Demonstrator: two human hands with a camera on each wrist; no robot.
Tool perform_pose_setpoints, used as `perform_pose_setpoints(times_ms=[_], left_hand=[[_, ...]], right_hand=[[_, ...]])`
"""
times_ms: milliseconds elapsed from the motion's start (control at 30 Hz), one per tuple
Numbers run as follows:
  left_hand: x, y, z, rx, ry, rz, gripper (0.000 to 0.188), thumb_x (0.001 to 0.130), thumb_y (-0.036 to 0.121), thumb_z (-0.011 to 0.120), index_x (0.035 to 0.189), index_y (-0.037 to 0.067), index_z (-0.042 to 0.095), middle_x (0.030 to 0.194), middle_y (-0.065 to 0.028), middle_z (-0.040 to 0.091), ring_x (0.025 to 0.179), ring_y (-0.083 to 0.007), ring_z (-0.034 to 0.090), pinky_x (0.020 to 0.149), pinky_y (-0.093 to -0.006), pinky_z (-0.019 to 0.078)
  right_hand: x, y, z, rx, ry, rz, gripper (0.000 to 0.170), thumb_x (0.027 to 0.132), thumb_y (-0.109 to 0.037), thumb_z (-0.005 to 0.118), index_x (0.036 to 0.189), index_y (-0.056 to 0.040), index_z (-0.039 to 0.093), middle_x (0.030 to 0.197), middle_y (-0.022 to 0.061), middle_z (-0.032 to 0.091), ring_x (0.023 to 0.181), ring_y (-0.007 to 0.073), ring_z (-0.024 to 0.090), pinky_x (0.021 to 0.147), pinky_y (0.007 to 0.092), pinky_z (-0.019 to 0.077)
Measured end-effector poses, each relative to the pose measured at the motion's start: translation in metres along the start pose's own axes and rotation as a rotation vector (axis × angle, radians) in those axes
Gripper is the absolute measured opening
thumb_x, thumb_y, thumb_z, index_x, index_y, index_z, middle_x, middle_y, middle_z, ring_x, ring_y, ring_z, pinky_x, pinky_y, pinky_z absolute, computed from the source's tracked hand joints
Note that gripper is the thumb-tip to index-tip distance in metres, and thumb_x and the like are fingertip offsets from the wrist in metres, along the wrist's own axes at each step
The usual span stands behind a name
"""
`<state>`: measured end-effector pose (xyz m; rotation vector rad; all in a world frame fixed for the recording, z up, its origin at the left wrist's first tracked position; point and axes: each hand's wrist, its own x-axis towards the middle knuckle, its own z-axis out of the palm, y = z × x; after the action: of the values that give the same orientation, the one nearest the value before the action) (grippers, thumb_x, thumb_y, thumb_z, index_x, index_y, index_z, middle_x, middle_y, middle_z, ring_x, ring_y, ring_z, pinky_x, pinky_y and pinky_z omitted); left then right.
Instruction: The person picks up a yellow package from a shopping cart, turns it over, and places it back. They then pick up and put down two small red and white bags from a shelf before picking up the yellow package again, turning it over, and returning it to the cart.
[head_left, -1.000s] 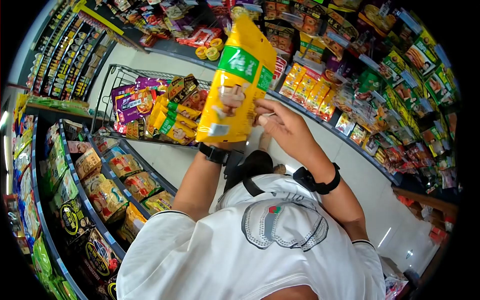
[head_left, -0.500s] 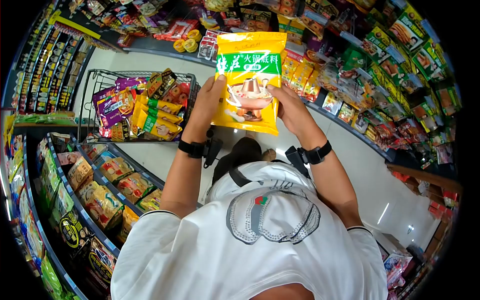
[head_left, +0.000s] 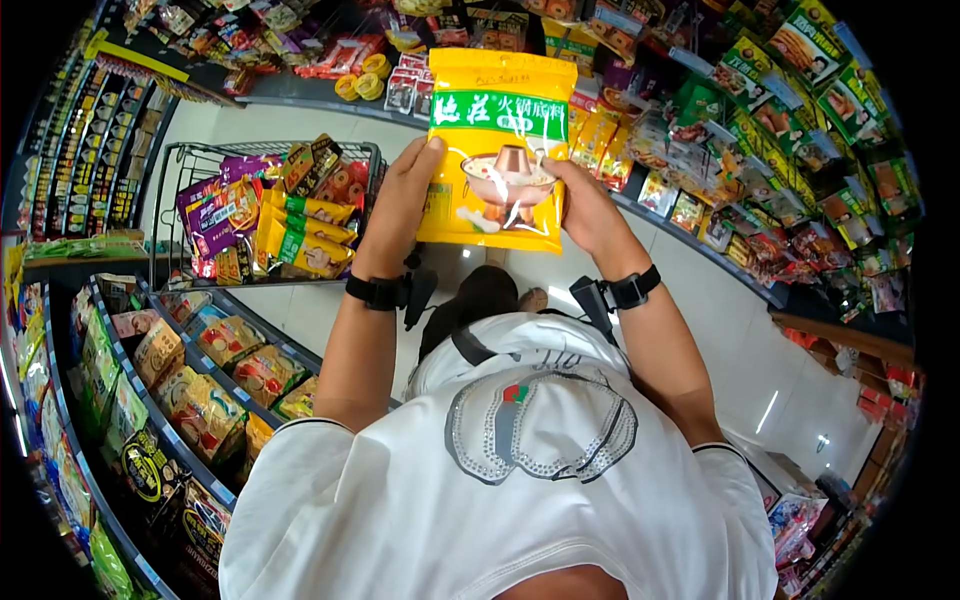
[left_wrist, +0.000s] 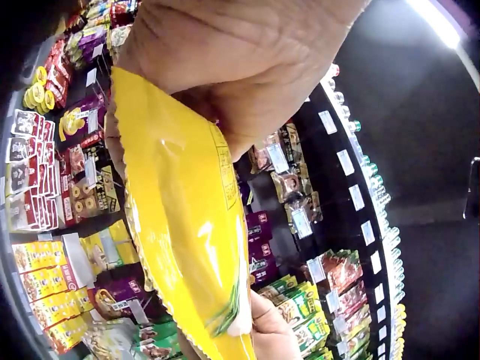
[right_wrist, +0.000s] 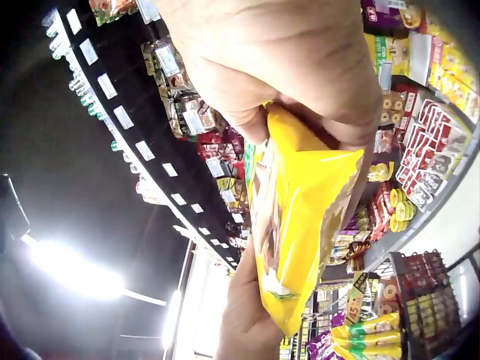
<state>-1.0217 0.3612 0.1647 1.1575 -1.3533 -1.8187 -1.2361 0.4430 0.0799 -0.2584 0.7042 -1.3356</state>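
A yellow hot pot base packet [head_left: 500,215] with a green band and a picture of a copper pot faces me upright in the head view. My left hand [head_left: 392,205] grips its left edge, thumb over the front. On the opposite edge, my right hand [head_left: 588,215] holds it the same way. The left wrist view has the packet [left_wrist: 176,195] side-on below the left hand [left_wrist: 247,52], its sealed edge running down. In the right wrist view, the right hand [right_wrist: 277,60] pinches the puffed packet [right_wrist: 307,195], while the left hand [right_wrist: 251,315] shows at the far end.
A wire shopping cart [head_left: 270,150] at the left holds purple, yellow and dark packets. Shelves of bagged goods [head_left: 205,410] line the lower left. Another curved shelf [head_left: 700,245] of packets runs across the back and right. Pale floor tiles [head_left: 700,310] lie between.
The packet has turned from tilted to upright and facing me. The right hand has moved from beside it to grip its right edge. Lately the packet has risen slightly in view.
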Motion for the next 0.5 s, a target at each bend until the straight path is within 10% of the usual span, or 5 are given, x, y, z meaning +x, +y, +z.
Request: perform_pose_setpoints(times_ms=[500], left_hand=[[0.007, 0.0, -0.011, -0.129, -0.127, -0.04, 0.045, 0.107, 0.033, 0.041, 0.129, -0.004, 0.054, 0.124, -0.0133, 0.063, 0.109, -0.0191, 0.065, 0.094, -0.0323, 0.0524]], right_hand=[[0.006, -0.005, -0.01, 0.097, -0.053, 0.032, 0.038, 0.1, -0.019, 0.049, 0.133, -0.0003, 0.051, 0.129, 0.0138, 0.061, 0.115, 0.0229, 0.062, 0.102, 0.0375, 0.0492]])
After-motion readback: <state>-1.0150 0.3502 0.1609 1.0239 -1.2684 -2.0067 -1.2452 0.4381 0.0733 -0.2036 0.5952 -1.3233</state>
